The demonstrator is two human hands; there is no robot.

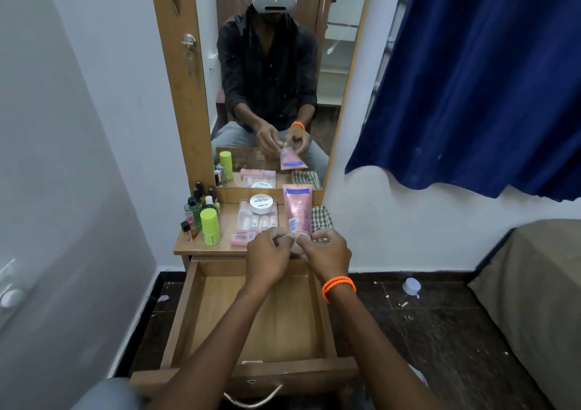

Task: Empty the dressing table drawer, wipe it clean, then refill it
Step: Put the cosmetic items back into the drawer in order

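Head view: left hand (268, 254) and right hand (327, 252) pinch pink tube (297, 210).

Tube (298, 211): pink, blue band. Stick (209, 226): lime green. Cloth (321, 217): checked, possibly green-white. Curtain (478, 73): deep blue. Wristband (338, 286): orange.

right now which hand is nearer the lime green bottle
Left. The left hand is just right of the lime green bottle, gripping the pink tube; the right hand grips it farther right.
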